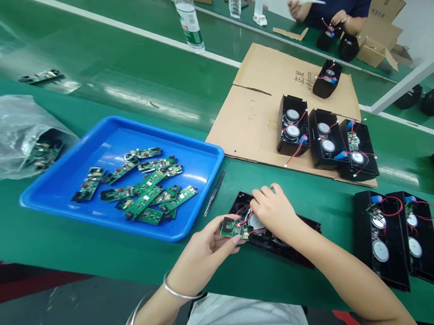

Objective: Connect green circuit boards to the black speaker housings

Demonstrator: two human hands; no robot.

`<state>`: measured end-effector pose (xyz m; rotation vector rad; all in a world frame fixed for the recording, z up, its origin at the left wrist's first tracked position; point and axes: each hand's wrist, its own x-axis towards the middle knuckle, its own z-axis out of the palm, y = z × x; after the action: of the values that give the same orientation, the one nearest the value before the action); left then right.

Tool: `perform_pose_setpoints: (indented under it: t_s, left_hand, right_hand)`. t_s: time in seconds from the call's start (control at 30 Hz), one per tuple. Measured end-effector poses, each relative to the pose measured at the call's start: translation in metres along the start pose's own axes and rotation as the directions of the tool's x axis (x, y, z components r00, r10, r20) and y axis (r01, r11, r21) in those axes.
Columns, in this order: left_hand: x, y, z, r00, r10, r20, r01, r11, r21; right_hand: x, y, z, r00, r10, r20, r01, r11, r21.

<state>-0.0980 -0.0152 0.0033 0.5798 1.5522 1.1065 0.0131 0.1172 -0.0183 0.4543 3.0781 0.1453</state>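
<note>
My left hand (212,244) holds a green circuit board (231,228) between thumb and fingers, over the left end of a black speaker housing (301,258). Red wires run from the board into the housing. My right hand (273,206) is bent over the housing's upper edge, just right of the board; its fingertips are hidden, so what they grip is unclear. Round silver speakers show under the right hand. Left of the housing lie black tweezers (214,194). A blue tray (108,224) holds several more green boards.
Two open housings (382,239) stand at the right. More housings (327,139) rest on a cardboard sheet (252,116) behind. A plastic bag (15,132) of boards lies at the far left. A water bottle (190,23) stands beyond. Across the line, a person's hands (299,10) work.
</note>
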Motion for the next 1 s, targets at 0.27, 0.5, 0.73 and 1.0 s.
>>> perform_pose_setpoints:
  t_s: [0.27, 0.5, 0.73, 1.0]
  left_hand:
    - [-0.001, 0.000, 0.002, 1.000, 0.021, 0.000, -0.021, 0.999, 0.032]
    - [0.004, -0.003, 0.000, 0.992, 0.014, 0.124, -0.027, 0.995, 0.099]
    - [0.011, -0.009, 0.012, 0.978, 0.059, 0.200, -0.097, 0.978, 0.182]
    - [0.010, -0.008, 0.023, 0.989, 0.132, 0.071, -0.143, 0.971, 0.191]
  right_hand:
    - [-0.012, -0.001, -0.006, 0.989, -0.055, -0.138, 0.053, 0.998, -0.019]
    - [-0.066, 0.011, -0.020, 0.962, 0.155, -0.227, -0.127, 0.983, 0.133]
    - [-0.100, -0.006, -0.022, 0.917, 0.392, -0.070, -0.207, 0.619, 0.757]
    - [-0.088, -0.016, -0.009, 0.902, 0.409, -0.140, -0.096, 0.504, 0.858]
